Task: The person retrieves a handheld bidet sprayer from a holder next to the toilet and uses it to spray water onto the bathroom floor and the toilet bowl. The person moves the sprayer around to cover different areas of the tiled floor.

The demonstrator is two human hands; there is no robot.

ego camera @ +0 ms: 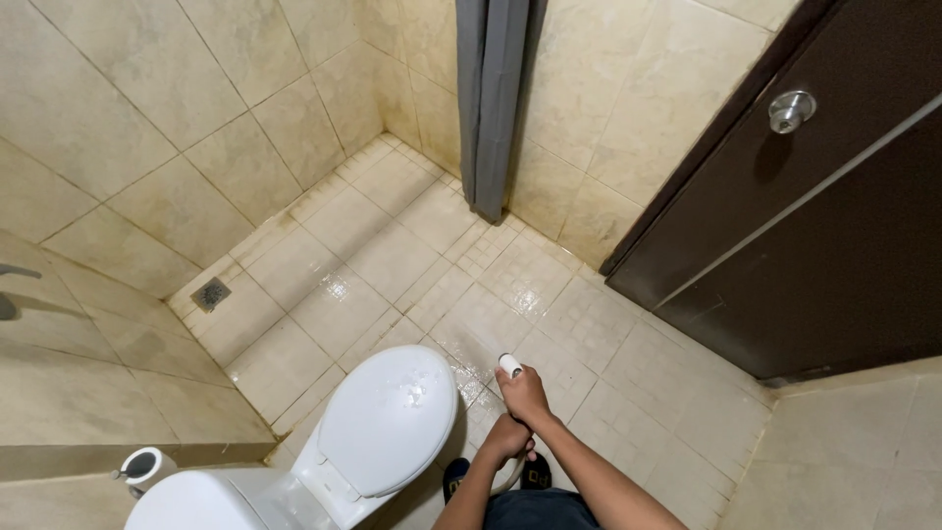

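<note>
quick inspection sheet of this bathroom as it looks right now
surface: tiled floor, wet and glossy near the toilet
job's things: white spray nozzle aimed at the floor
clutter: nothing seen
hands: right hand grips the nozzle; left hand closed just below it, apparently on the hose
cables: nothing seen
surroundings: white toilet lid shut, floor drain, grey curtain, dark door, paper roll
</note>
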